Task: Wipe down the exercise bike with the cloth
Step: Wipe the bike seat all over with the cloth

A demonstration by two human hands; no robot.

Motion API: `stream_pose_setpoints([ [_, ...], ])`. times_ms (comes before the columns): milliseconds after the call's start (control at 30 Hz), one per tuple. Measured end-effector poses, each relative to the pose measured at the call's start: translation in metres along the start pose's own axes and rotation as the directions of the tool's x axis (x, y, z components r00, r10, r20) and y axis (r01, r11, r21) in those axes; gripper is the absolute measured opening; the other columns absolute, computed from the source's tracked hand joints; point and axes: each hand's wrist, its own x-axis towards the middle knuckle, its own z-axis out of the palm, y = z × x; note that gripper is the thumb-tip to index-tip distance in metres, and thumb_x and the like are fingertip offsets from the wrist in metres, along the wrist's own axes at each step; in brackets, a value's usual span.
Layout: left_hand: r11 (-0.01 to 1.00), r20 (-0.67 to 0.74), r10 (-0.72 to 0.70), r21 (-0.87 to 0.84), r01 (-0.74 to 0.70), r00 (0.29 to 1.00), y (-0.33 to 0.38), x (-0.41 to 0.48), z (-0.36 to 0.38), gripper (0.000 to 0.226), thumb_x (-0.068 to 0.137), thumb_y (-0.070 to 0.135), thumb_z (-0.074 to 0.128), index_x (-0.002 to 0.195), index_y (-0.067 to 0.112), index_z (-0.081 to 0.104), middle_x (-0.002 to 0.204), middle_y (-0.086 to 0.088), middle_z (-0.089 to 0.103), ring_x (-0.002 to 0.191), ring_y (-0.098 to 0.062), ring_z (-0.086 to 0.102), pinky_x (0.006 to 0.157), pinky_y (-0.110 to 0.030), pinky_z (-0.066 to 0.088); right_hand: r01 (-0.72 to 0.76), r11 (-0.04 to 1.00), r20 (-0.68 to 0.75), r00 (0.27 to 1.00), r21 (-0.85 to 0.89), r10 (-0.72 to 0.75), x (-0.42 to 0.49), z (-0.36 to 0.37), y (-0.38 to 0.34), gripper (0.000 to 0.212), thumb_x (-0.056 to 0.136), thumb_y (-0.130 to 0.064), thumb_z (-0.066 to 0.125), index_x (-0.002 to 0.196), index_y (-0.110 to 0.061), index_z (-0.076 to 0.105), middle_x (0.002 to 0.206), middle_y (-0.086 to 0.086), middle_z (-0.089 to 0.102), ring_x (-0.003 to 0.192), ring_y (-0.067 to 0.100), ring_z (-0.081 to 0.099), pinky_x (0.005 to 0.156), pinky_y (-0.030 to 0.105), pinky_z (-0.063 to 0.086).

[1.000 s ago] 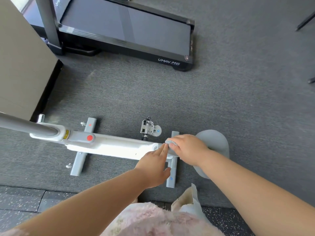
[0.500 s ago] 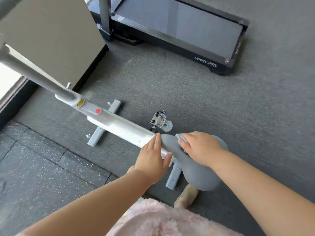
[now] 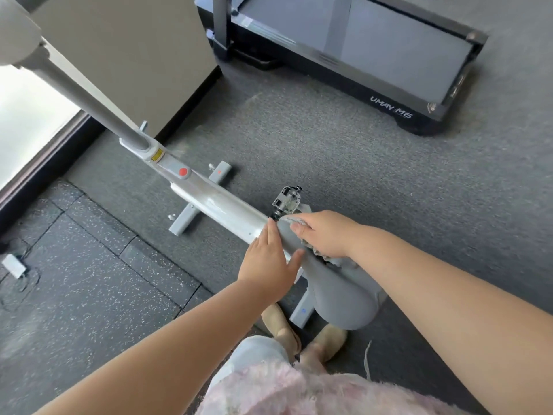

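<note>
Left hand (image 3: 269, 260) flat, fingers together, on frame (image 3: 221, 205). Right hand (image 3: 327, 233) curled over cloth (image 3: 288, 218), pressing on seat (image 3: 344, 295).

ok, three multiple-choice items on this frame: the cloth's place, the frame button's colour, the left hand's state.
1. Where is the cloth?
A) under the right hand, on the saddle
B) under the left hand, on the white frame
C) held in the air by both hands

2. What colour is the round button on the frame?
A) blue
B) red
C) green

3. The left hand is:
A) a fist
B) flat, fingers straight, on the frame
C) curled round the saddle

Answers:
1 A: cloth edges show around the right hand on the saddle.
2 B: it shows red against the pale frame.
3 B: its palm lies flat on the frame beside the saddle.
</note>
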Motion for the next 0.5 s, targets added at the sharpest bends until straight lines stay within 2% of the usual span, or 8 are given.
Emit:
stream_pose_setpoints([
  [67, 1.0, -0.003, -0.013, -0.025, 0.013, 1.0, 0.001, 0.0, 0.003, 0.099, 0.102, 0.065, 0.042, 0.165, 0.005, -0.006, 0.175, -0.01, 0.007, 0.161, -0.023, 0.011, 0.13, -0.034, 0.012, -0.011, 0.999, -0.024, 1.0, -0.051, 0.01, -0.008, -0.002, 0.011, 0.037, 0.104, -0.054, 0.036, 0.128, -0.038, 0.059, 0.115, -0.004, 0.072, 0.106, 0.02, 0.063, 0.089, 0.036, 0.049],
  [100, 0.999, -0.014, -0.018, -0.03, 0.017, 1.0, 0.002, 0.001, 0.004, 0.101, 0.102, 0.066, 0.042, 0.165, 0.004, -0.007, 0.175, -0.01, 0.005, 0.162, -0.023, 0.008, 0.13, -0.034, 0.01, -0.027, 0.997, -0.03, 0.999, -0.075, 0.025, -0.01, -0.002, 0.016, 0.033, 0.105, -0.052, 0.037, 0.109, -0.032, 0.063, 0.101, -0.003, 0.072, 0.095, 0.021, 0.063, 0.08, 0.036, 0.048],
  [167, 0.999, -0.033, -0.021, -0.042, 0.019, 0.999, 0.002, 0.003, 0.008, 0.103, 0.101, 0.068, 0.042, 0.164, 0.004, -0.008, 0.176, -0.011, 0.002, 0.162, -0.022, 0.005, 0.131, -0.033, 0.007, -0.059, 0.995, -0.037, 0.998, -0.077, 0.056, -0.01, -0.005, 0.019, 0.036, 0.105, -0.05, 0.038, 0.082, -0.028, 0.055, 0.084, -0.003, 0.066, 0.086, 0.024, 0.061, 0.075, 0.036, 0.047],
  [233, 0.997, -0.026, -0.026, -0.075, 0.024, 0.999, 0.001, 0.004, 0.01, 0.103, 0.101, 0.067, 0.043, 0.164, 0.004, -0.008, 0.176, -0.009, 0.0, 0.162, -0.021, 0.003, 0.13, -0.032, 0.005, -0.071, 0.997, -0.013, 0.997, -0.022, 0.07, -0.002, -0.006, 0.014, 0.034, 0.105, -0.051, 0.037, 0.092, -0.031, 0.063, 0.094, -0.005, 0.07, 0.096, 0.023, 0.064, 0.082, 0.035, 0.048],
  [267, 0.997, -0.029, -0.023, -0.08, 0.02, 0.999, 0.001, 0.004, 0.011, 0.103, 0.101, 0.067, 0.043, 0.164, 0.004, -0.008, 0.176, -0.009, -0.001, 0.162, -0.021, 0.001, 0.131, -0.032, 0.004, -0.065, 0.998, 0.0, 0.998, 0.015, 0.065, 0.005, -0.006, 0.007, 0.034, 0.105, -0.05, 0.037, 0.111, -0.033, 0.067, 0.102, -0.008, 0.072, 0.104, 0.019, 0.064, 0.087, 0.033, 0.047],
  [333, 0.996, -0.043, -0.005, -0.089, 0.001, 0.999, 0.0, 0.005, 0.012, 0.103, 0.1, 0.065, 0.045, 0.165, 0.004, -0.007, 0.176, -0.01, -0.001, 0.162, -0.021, 0.0, 0.131, -0.033, 0.005, -0.034, 0.997, 0.037, 0.999, 0.072, 0.031, 0.017, -0.004, -0.011, 0.038, 0.106, -0.046, 0.038, 0.138, -0.04, 0.057, 0.115, -0.017, 0.07, 0.115, 0.011, 0.061, 0.098, 0.029, 0.045],
  [433, 0.991, -0.051, 0.007, -0.136, -0.014, 0.999, -0.003, 0.006, 0.016, 0.103, 0.099, 0.06, 0.05, 0.165, 0.003, -0.005, 0.175, -0.012, 0.001, 0.163, -0.022, 0.001, 0.131, -0.035, 0.006, 0.014, 0.998, 0.038, 0.999, 0.059, -0.016, 0.025, 0.002, -0.027, 0.04, 0.107, -0.045, 0.037, 0.146, -0.045, 0.047, 0.141, -0.018, 0.059, 0.133, 0.007, 0.051, 0.109, 0.029, 0.04],
  [500, 0.989, -0.05, 0.0, -0.151, -0.007, 0.999, -0.002, 0.005, 0.016, 0.103, 0.1, 0.058, 0.051, 0.164, 0.001, -0.008, 0.175, -0.013, -0.001, 0.163, -0.022, -0.001, 0.131, -0.032, 0.002, 0.012, 0.996, 0.034, 0.999, 0.09, -0.015, 0.022, 0.004, -0.021, 0.041, 0.106, -0.047, 0.038, 0.146, -0.046, 0.046, 0.142, -0.019, 0.058, 0.131, 0.005, 0.052, 0.111, 0.031, 0.041],
])
